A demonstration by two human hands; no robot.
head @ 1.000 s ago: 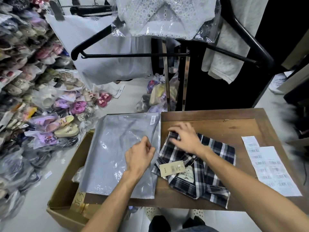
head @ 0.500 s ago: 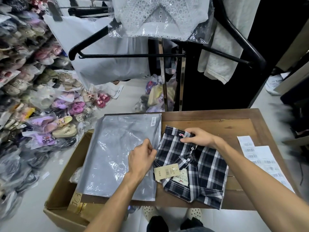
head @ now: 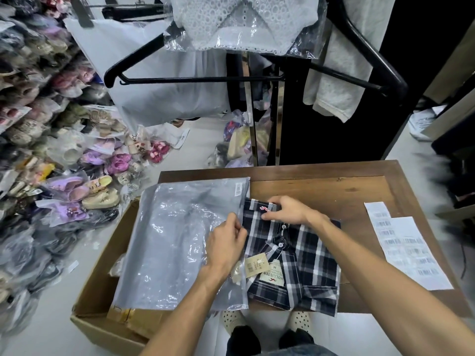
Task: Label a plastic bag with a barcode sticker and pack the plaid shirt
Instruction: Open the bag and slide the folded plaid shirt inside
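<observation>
A grey plastic bag [head: 177,242] lies flat across the wooden table's [head: 334,191] left edge and an open cardboard box, with a small barcode sticker [head: 238,189] at its far right corner. The folded dark plaid shirt [head: 303,258] lies beside it, its left edge at the bag's mouth, a paper hang tag [head: 255,263] and neck label facing up. My left hand [head: 226,245] pinches the bag's open right edge. My right hand [head: 288,209] grips the shirt's far end near a red logo.
Sheets of barcode stickers [head: 408,247] lie on the table's right side. The cardboard box [head: 102,283] stands on the floor at left. Bagged shoes [head: 51,150] pile up along the left. A garment rack with black hangers [head: 195,78] stands behind the table.
My right hand has shifted from the shirt's middle to its far end. The shirt has slid left toward the bag's mouth, which my left hand keeps holding.
</observation>
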